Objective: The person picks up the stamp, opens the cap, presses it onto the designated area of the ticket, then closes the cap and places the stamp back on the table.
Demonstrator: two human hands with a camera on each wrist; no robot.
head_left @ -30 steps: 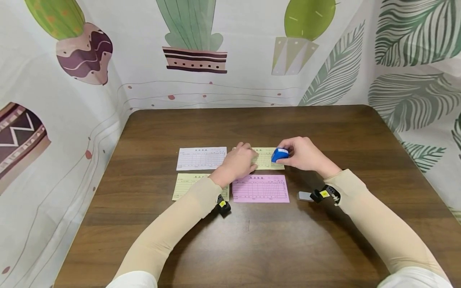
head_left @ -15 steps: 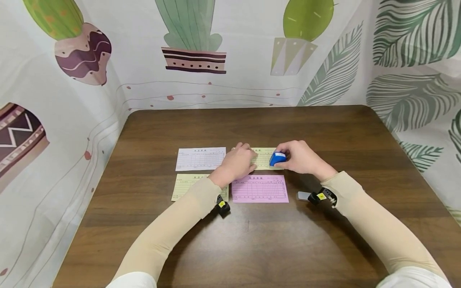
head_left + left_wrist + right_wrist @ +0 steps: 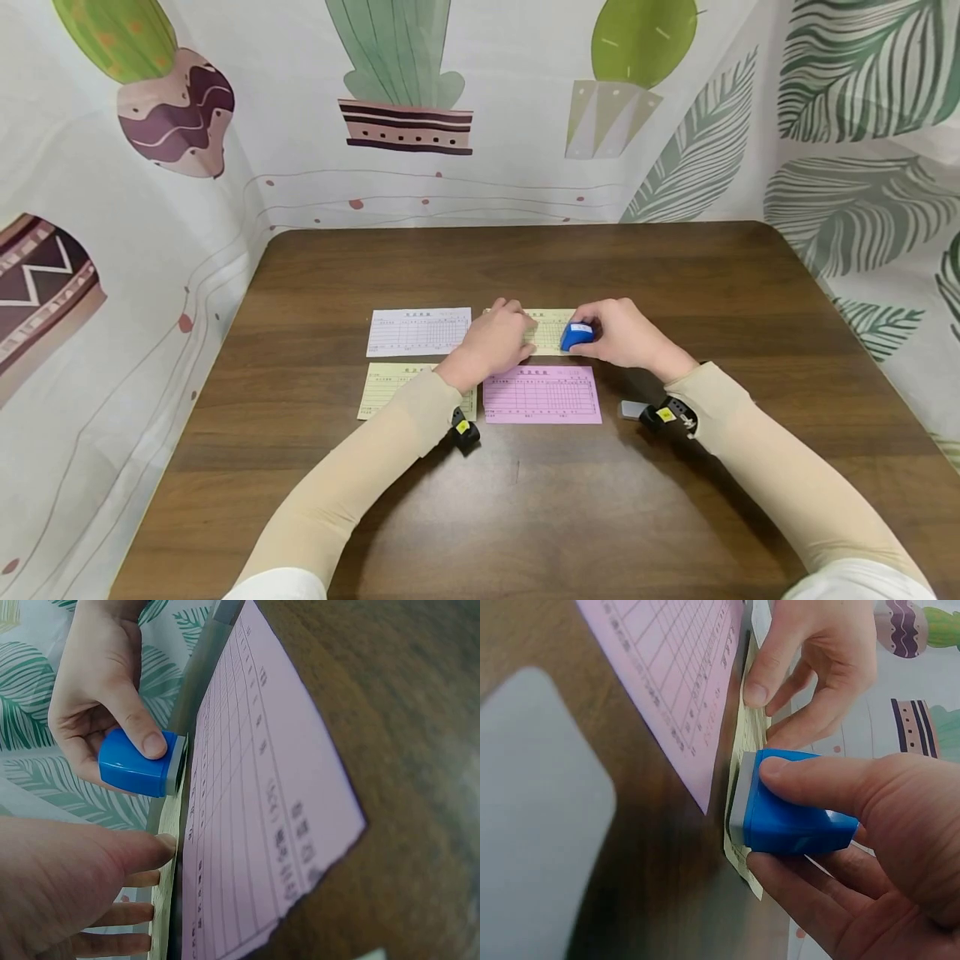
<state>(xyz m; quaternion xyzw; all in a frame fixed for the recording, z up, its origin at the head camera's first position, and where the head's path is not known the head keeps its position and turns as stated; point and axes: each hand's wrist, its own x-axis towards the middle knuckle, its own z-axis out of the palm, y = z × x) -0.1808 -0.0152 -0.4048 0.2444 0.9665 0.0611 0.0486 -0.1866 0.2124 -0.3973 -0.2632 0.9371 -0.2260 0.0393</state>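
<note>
My right hand (image 3: 628, 335) grips a blue stamp (image 3: 577, 337) between thumb and fingers. Its grey base faces the right part of the far yellow form slip (image 3: 549, 327) and looks pressed against it in the right wrist view. My left hand (image 3: 493, 337) rests with its fingertips on the left part of that same slip, fingers spread and lightly bent. In the left wrist view its thumb (image 3: 150, 851) lies along the paper's edge. Just in front of the slip lies a pink form slip (image 3: 542, 396). Whatever is under the stamp is hidden.
A white form slip (image 3: 416, 332) lies left of my left hand, and another yellow slip (image 3: 386, 387) is partly under my left forearm. A pale grey flat piece (image 3: 633, 409), perhaps the stamp's cap, sits beside my right wrist. Printed cloth (image 3: 517, 192) hangs behind the wooden table (image 3: 517, 517).
My right hand has brought the stamp slightly left and nearer to me, down over the right part of the yellow slip. The left hand has stayed in place.
</note>
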